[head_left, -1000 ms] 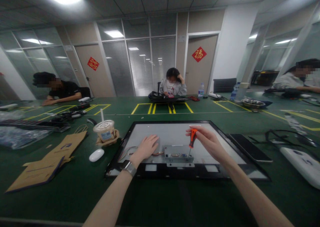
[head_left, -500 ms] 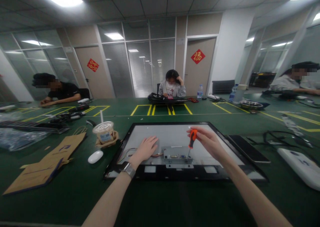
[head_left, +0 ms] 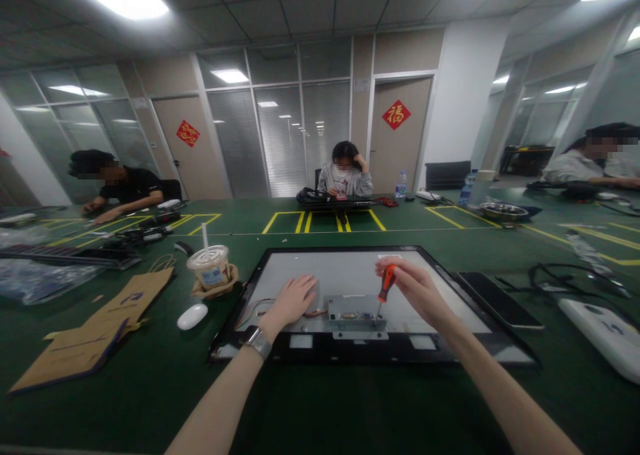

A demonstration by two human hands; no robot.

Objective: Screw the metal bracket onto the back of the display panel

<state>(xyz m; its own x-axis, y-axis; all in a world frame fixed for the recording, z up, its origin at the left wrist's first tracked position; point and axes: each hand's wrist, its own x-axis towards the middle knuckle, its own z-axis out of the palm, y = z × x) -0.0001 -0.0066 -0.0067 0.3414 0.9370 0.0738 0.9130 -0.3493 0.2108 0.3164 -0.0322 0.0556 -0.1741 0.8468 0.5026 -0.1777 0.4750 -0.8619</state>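
Observation:
A flat display panel (head_left: 350, 268) with a black frame lies face down on the green table. Near its front edge sits a small metal board housing (head_left: 356, 307) with coloured wires leading left. My right hand (head_left: 415, 288) is closed round an orange-handled screwdriver (head_left: 385, 285), held nearly upright with its tip on the housing. My left hand (head_left: 293, 298) rests flat on the panel just left of the housing, fingers stretched out. A watch is on my left wrist.
Left of the panel stand a lidded drink cup (head_left: 209, 267) with a straw, a white mouse (head_left: 192, 315) and a flattened paper bag (head_left: 100, 321). A dark phone (head_left: 497, 299) and a white device (head_left: 603, 331) lie to the right. Three people sit at the table's far sides.
The view has shifted slightly. My right hand and the screwdriver have dipped a little lower over the housing. My left hand stays in place.

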